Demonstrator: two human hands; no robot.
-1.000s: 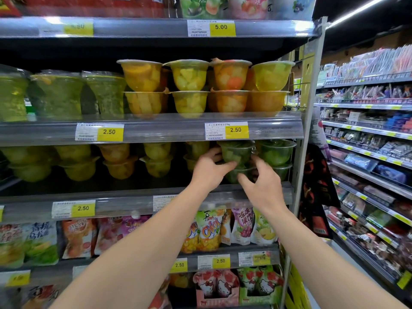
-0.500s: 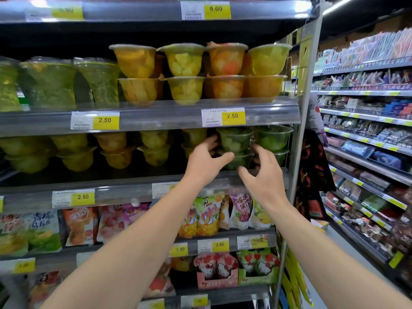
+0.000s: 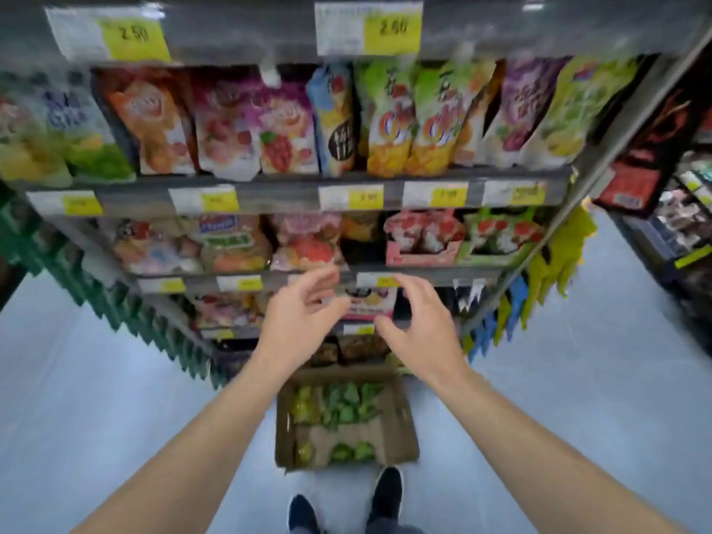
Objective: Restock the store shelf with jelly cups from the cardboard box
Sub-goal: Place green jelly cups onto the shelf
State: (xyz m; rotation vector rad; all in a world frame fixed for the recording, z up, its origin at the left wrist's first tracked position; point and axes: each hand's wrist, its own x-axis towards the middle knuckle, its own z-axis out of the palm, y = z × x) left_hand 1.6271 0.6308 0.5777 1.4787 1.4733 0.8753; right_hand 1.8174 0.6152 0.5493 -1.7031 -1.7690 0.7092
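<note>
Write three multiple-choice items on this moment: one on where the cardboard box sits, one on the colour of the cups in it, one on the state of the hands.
1. Where is the open brown cardboard box?
A. On the pale floor below the shelves
B. On the top shelf
C. In the left hand

2. What colour are most of the small jelly cups in it?
A. Red
B. Green
C. Blue

3. What are the left hand and right hand doing?
A. Both grip cups
B. One holds a bag
C. Both are empty, fingers loosely spread

Key:
1 A, it lies on the floor just ahead of the dark shoes.
2 B, green cups dominate, with a few yellowish ones at the left.
3 C, nothing sits in either hand.
</note>
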